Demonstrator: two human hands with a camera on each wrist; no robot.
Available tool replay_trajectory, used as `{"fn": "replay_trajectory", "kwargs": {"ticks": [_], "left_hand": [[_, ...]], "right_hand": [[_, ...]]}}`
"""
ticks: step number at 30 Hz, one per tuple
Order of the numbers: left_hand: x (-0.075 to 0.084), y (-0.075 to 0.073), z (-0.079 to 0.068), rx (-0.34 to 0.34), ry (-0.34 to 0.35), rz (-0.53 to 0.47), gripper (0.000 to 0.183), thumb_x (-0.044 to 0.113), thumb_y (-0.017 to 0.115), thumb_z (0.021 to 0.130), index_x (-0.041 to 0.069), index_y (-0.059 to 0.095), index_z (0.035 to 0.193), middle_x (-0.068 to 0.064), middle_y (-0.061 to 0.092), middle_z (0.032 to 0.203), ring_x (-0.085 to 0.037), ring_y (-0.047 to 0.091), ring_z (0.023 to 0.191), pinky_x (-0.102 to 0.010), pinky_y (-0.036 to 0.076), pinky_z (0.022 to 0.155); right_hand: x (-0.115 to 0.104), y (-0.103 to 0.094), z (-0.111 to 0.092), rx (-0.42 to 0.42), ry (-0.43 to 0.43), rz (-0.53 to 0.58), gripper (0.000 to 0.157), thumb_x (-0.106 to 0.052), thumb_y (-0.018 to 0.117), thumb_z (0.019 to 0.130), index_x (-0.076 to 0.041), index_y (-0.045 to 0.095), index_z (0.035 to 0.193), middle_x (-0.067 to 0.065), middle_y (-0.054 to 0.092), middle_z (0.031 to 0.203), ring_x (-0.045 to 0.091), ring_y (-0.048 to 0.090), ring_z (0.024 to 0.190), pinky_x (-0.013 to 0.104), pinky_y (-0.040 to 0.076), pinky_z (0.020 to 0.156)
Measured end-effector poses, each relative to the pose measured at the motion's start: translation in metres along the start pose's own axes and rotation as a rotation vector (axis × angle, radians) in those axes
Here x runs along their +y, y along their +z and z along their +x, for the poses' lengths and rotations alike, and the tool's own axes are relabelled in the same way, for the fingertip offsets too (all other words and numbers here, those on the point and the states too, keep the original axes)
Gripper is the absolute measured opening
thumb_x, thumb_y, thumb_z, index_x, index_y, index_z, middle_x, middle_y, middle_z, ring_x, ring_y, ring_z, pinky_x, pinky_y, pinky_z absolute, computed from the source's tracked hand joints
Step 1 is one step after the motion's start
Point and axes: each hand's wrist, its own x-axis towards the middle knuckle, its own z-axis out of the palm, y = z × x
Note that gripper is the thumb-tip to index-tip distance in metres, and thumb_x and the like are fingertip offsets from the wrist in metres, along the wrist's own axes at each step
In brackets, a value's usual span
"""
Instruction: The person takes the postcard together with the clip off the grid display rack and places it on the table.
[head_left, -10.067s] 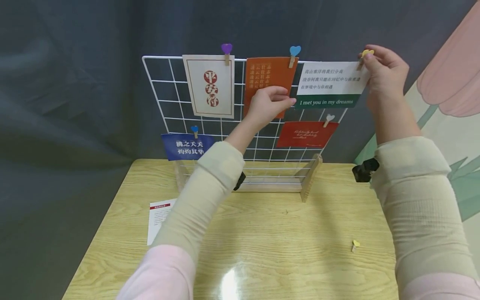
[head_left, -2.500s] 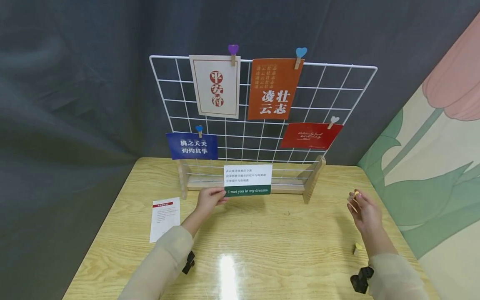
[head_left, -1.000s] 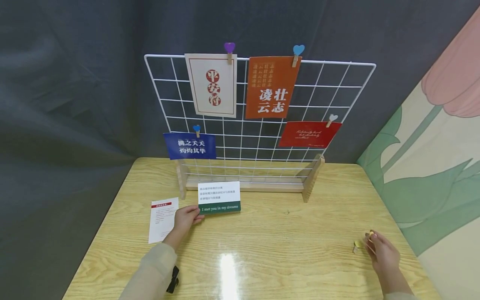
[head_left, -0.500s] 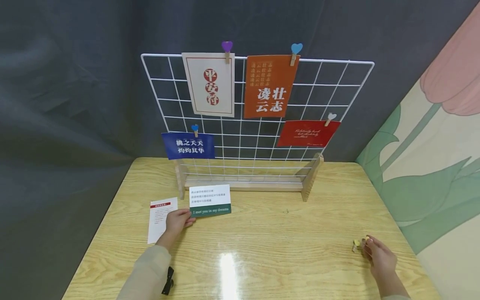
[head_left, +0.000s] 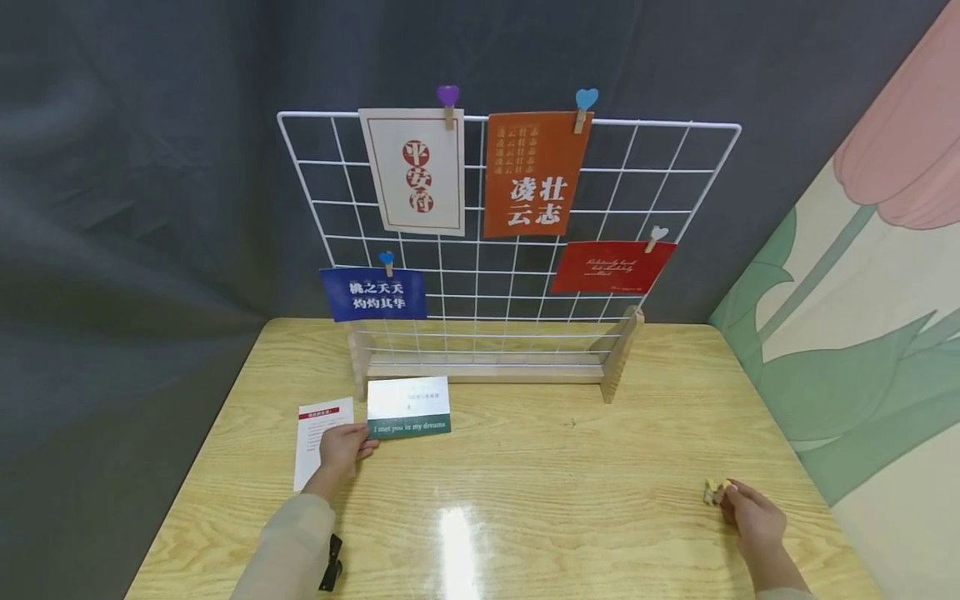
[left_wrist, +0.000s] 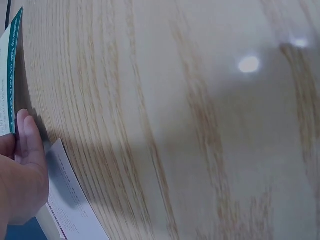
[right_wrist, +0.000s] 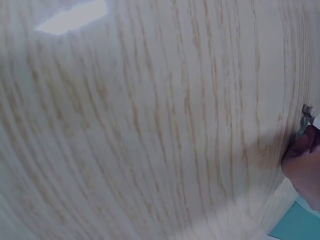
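My left hand (head_left: pixel 343 446) pinches the left edge of a white card with a green strip (head_left: pixel 408 407), held low over the wooden table (head_left: pixel 562 508) in front of the grid stand. In the left wrist view the fingers (left_wrist: pixel 27 145) grip the card's edge (left_wrist: pixel 10 75) above a white leaflet (left_wrist: pixel 70 207). My right hand (head_left: pixel 750 515) rests at the table's right side with its fingertips curled on a small yellow-heart clip (head_left: pixel 723 488); a second clip lies touching it. The right wrist view shows only a finger (right_wrist: pixel 302 162) and a bit of the clip (right_wrist: pixel 308 114).
A white wire grid (head_left: pixel 675 192) stands in a wooden base (head_left: pixel 487 372) at the back. Clipped to it are a cream card (head_left: pixel 412 171), an orange card (head_left: pixel 534 175), a red card (head_left: pixel 613 267) and a blue card (head_left: pixel 372 293). The white leaflet (head_left: pixel 315 437) lies front left.
The white-and-green card came off the grid's top right and moved down and left to the table beside the leaflet. My right hand brought the yellow clip down beside the other clip.
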Motion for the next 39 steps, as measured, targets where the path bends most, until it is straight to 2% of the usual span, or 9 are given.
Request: {"fn": "replay_trajectory", "kwargs": {"ticks": [9,19,22,24,27,28,31,34,39], "left_hand": [[0.004,-0.003,-0.004,0.037,0.005,0.014,0.023,-0.009,0.050,0.079,-0.022,0.050,0.098,-0.022,0.060,0.070,-0.017,0.060,0.052,-0.027,0.052,0.052],[0.005,-0.010,-0.003,0.036,0.038,0.079,0.024,-0.006,0.050,0.079,-0.023,0.051,0.096,-0.022,0.061,0.067,-0.015,0.060,0.050,-0.025,0.051,0.049],[0.006,-0.012,-0.002,0.024,0.050,0.089,0.025,-0.006,0.049,0.078,-0.023,0.051,0.097,-0.022,0.061,0.067,-0.014,0.059,0.051,-0.024,0.051,0.048],[0.006,-0.013,-0.002,0.012,0.055,0.105,0.025,-0.005,0.050,0.079,-0.022,0.051,0.097,-0.021,0.061,0.068,-0.014,0.060,0.052,-0.024,0.051,0.049],[0.007,-0.016,-0.001,0.002,0.054,0.133,0.025,-0.003,0.050,0.079,-0.020,0.053,0.098,-0.021,0.061,0.071,-0.015,0.061,0.055,-0.024,0.051,0.050],[0.007,-0.017,-0.001,-0.001,0.055,0.142,0.026,-0.003,0.050,0.079,-0.019,0.053,0.099,-0.021,0.062,0.072,-0.015,0.061,0.056,-0.025,0.052,0.051],[0.007,-0.020,-0.002,0.002,0.058,0.152,0.026,-0.002,0.051,0.078,-0.018,0.054,0.098,-0.020,0.062,0.074,-0.016,0.061,0.058,-0.026,0.052,0.053],[0.008,-0.023,-0.003,0.000,0.059,0.152,0.026,-0.003,0.052,0.078,-0.019,0.054,0.098,-0.018,0.062,0.073,-0.015,0.061,0.059,-0.026,0.052,0.055],[0.009,-0.027,-0.002,-0.005,0.048,0.134,0.026,-0.003,0.051,0.079,-0.020,0.052,0.098,-0.017,0.063,0.072,-0.015,0.061,0.059,-0.025,0.052,0.055]], "right_hand": [[0.003,0.006,0.002,0.061,-0.062,-0.121,0.038,-0.001,0.049,0.081,-0.031,0.055,0.058,-0.014,0.055,0.056,0.000,0.054,0.054,0.016,0.048,0.054],[0.001,0.008,0.000,0.090,-0.089,-0.235,0.022,-0.002,0.051,0.079,-0.016,0.061,0.065,-0.014,0.053,0.060,-0.001,0.051,0.054,0.017,0.048,0.052],[0.001,0.008,0.002,0.099,-0.081,-0.267,0.014,-0.004,0.052,0.078,-0.011,0.064,0.075,-0.015,0.051,0.062,-0.003,0.048,0.055,0.015,0.047,0.053],[0.001,0.008,0.003,0.107,-0.078,-0.285,0.016,-0.004,0.053,0.078,-0.001,0.064,0.089,-0.012,0.051,0.064,-0.004,0.046,0.056,0.014,0.046,0.053],[0.001,0.009,0.005,0.125,-0.069,-0.303,0.032,-0.004,0.053,0.078,0.013,0.053,0.105,-0.004,0.054,0.071,0.005,0.049,0.068,0.014,0.046,0.052],[0.001,0.008,0.005,0.123,-0.067,-0.309,0.036,-0.005,0.053,0.079,0.016,0.048,0.108,0.004,0.057,0.077,0.012,0.051,0.075,0.012,0.045,0.052],[0.001,0.008,0.006,0.125,-0.055,-0.331,0.041,-0.006,0.052,0.080,0.015,0.043,0.114,0.024,0.053,0.103,0.035,0.044,0.104,0.010,0.043,0.050],[0.000,0.007,0.005,0.118,-0.051,-0.349,0.043,-0.007,0.051,0.080,0.014,0.041,0.116,0.027,0.045,0.116,0.042,0.031,0.114,0.008,0.040,0.049],[-0.001,0.004,0.003,0.135,-0.063,-0.404,0.043,-0.010,0.054,0.078,0.013,0.044,0.114,0.020,0.054,0.103,0.039,0.035,0.111,0.014,0.044,0.057]]}}
